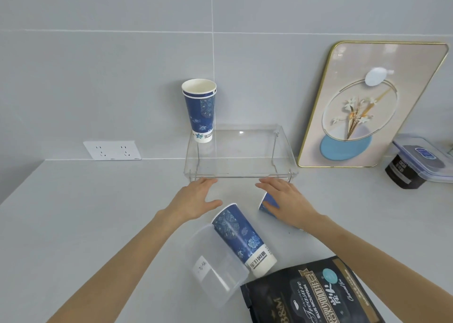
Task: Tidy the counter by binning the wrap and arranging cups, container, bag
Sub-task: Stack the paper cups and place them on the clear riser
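Note:
Two stacked blue-and-white paper cups point(200, 107) stand upright on the back left corner of a clear acrylic shelf point(239, 174). A third such cup point(241, 237) lies on its side on the counter, touching a clear plastic container point(215, 266) also on its side. A black coffee bag point(311, 295) lies at the front. My left hand point(196, 200) hovers open in front of the shelf. My right hand point(285, 200) is spread over a fourth blue cup point(268, 204), which is mostly hidden beneath it. No wrap is visible.
A gold-framed flower picture point(367, 102) leans on the tiled wall at the right. Beside it a black jar point(402, 173) stands under a clear lidded box point(426, 161). A wall socket point(112, 150) sits at the back left.

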`<state>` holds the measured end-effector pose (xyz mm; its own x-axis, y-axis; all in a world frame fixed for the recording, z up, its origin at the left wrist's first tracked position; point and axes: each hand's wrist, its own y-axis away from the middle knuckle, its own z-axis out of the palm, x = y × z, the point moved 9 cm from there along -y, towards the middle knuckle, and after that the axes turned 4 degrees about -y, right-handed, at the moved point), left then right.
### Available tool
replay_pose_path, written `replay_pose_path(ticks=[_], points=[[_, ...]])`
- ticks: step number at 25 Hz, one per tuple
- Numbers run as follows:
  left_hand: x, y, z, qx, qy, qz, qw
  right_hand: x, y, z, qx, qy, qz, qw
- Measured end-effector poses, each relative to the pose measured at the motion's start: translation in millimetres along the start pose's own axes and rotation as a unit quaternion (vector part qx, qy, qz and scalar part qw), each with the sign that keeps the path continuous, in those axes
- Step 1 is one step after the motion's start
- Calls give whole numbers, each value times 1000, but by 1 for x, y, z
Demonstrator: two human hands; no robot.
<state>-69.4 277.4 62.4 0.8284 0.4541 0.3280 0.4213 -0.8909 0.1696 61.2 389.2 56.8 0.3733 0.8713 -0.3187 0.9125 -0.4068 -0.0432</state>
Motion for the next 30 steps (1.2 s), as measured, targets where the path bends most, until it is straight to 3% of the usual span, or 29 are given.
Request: replay_pose_path(ticks=[7, 14, 25, 30], points=[[2, -7, 55, -82, 55, -28, 995, 44, 2, 45, -100, 57, 93, 989], [-7, -14, 74, -92, 107, -57, 988, 49, -12, 46, -55, 62, 124, 989], [18, -7, 22, 24, 193, 38, 980, 27, -1, 26, -48, 85, 95, 991], [28, 0, -6, 70, 108, 78, 989, 18, 3, -9, 7, 80, 102, 992]])
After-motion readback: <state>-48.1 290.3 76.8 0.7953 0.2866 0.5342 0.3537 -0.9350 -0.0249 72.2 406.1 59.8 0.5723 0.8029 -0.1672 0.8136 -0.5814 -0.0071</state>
